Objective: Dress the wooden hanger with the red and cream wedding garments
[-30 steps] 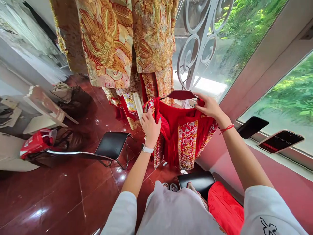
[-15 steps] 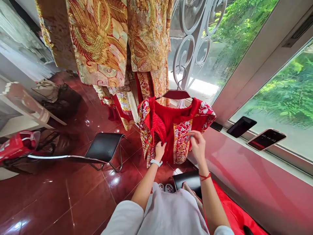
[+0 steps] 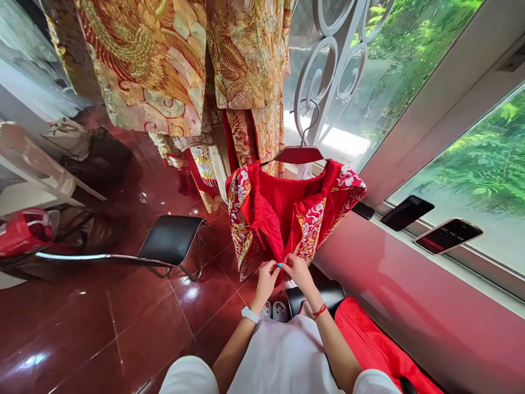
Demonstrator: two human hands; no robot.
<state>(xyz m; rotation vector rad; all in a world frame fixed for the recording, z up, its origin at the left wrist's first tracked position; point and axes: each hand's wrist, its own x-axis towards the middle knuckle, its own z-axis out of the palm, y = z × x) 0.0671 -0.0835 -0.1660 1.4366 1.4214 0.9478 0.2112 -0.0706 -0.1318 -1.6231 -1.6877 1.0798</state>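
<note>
A red embroidered jacket [image 3: 314, 224] hangs on a dark red hanger [image 3: 301, 155], its front parted over a red lining. My left hand [image 3: 266, 282] and my right hand [image 3: 299, 273] meet at the lower middle of its front, fingertips almost touching. Both hands are closed in a pinch on the red cloth there, where thin red ties seem to run down. Exactly which strip each one pinches is too small to make out. White and gold embroidery covers the two front panels.
Gold embroidered garments [image 3: 143, 71] hang behind on the left. A black chair [image 3: 170, 241] stands left, and a black seat [image 3: 334, 295] is close by my right arm. Two phones, one dark [image 3: 408, 212] and one showing a timer [image 3: 449, 236], rest on the windowsill. Red fabric [image 3: 369, 339] lies lower right.
My right hand has come down and left from the right front panel to meet my left hand. The jacket's right panel has swung inward, and my left hand sits slightly lower.
</note>
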